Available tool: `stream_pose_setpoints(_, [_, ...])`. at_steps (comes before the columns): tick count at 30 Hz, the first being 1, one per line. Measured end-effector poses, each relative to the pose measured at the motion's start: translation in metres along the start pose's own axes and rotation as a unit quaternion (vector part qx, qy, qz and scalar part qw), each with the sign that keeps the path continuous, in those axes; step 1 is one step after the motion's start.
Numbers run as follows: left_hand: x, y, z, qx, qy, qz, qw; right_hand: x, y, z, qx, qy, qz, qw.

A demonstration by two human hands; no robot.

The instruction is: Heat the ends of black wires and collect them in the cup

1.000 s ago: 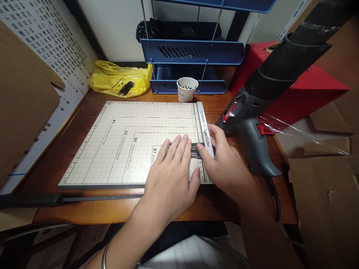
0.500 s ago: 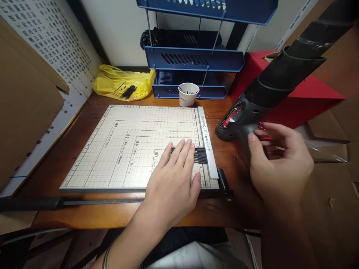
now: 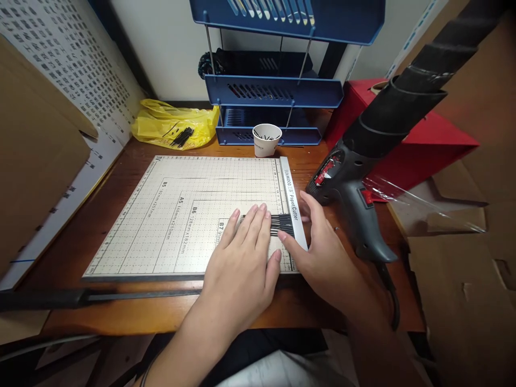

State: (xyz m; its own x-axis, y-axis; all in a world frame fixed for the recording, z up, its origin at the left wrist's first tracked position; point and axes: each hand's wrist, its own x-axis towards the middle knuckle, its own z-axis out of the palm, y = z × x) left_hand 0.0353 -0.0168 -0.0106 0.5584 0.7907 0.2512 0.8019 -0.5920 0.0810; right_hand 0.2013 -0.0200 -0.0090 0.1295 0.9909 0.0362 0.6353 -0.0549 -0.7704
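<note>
A row of thin black tubes or wires (image 3: 281, 224) lies side by side on the gridded board of a paper cutter (image 3: 133, 215), their right ends at its white edge strip (image 3: 291, 207). My left hand (image 3: 241, 252) rests flat over the left part of the row, fingers stretched out. At the strip is my right hand (image 3: 322, 242), with thumb and index finger apart. Its thumb tip is by the black pieces, and its other fingers are partly hidden beyond the strip. The cutter's black-handled blade arm (image 3: 133, 294) extends along the near side.
A heat gun (image 3: 358, 215) stands at the right before a red box (image 3: 427, 156). Behind the cutter are a paper cup (image 3: 266, 146) with short black pieces, blue tiered trays (image 3: 274, 91) and a yellow bag (image 3: 169, 119) with black pieces on it. Cardboard (image 3: 463, 306) is at the right.
My right hand has moved left from beside the heat gun to the cutter's edge strip. My left hand stays flat on the black pieces. The view has shifted slightly.
</note>
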Motion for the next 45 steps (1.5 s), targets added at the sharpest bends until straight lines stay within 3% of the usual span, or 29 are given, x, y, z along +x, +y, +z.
stream_pose_setpoints(6, [0.001,0.000,0.000,0.002,0.003,0.003,1.000,0.000,0.005,-0.002,0.069,-0.034,-0.002,0.997])
stream_pose_setpoints(8, [0.002,0.000,0.001,0.003,0.005,0.004,1.000,0.000,0.005,-0.007,0.090,-0.019,0.014,0.996])
stream_pose_setpoints(10, [0.001,0.000,0.003,0.003,0.002,0.003,1.000,0.000,0.004,-0.014,0.113,0.042,0.035,0.992])
stream_pose_setpoints(13, [0.000,0.002,0.001,-0.002,-0.002,0.000,1.000,0.003,0.002,-0.029,0.137,0.203,0.029,0.969])
stream_pose_setpoints(15, [0.002,0.002,-0.005,-0.008,0.004,0.001,1.000,0.005,0.004,-0.038,0.097,0.323,-0.006,0.941])
stream_pose_setpoints(17, [0.008,0.000,-0.016,-0.014,0.019,0.002,1.000,0.006,0.009,-0.045,0.002,0.394,-0.037,0.918])
stream_pose_setpoints(20, [0.030,-0.009,-0.034,-0.022,0.030,0.007,0.999,0.008,0.024,-0.049,-0.136,0.383,-0.056,0.912])
stream_pose_setpoints(23, [0.062,-0.023,-0.042,-0.039,-0.002,0.009,0.999,0.009,0.040,-0.049,-0.188,0.356,-0.057,0.914])
stream_pose_setpoints(30, [0.124,-0.038,-0.030,-0.204,-0.040,0.012,0.978,0.010,0.055,-0.040,-0.196,0.354,-0.059,0.912])
stream_pose_setpoints(35, [0.158,-0.027,-0.022,-0.330,-0.073,0.021,0.941,0.010,0.053,-0.034,-0.195,0.400,-0.054,0.894])
stream_pose_setpoints(41, [0.188,-0.002,-0.009,-0.485,-0.038,0.073,0.871,0.011,0.056,-0.035,-0.209,0.374,-0.118,0.896])
stream_pose_setpoints(45, [0.195,0.014,-0.007,-0.495,-0.009,0.043,0.868,0.012,0.059,-0.036,-0.222,0.359,-0.103,0.901])
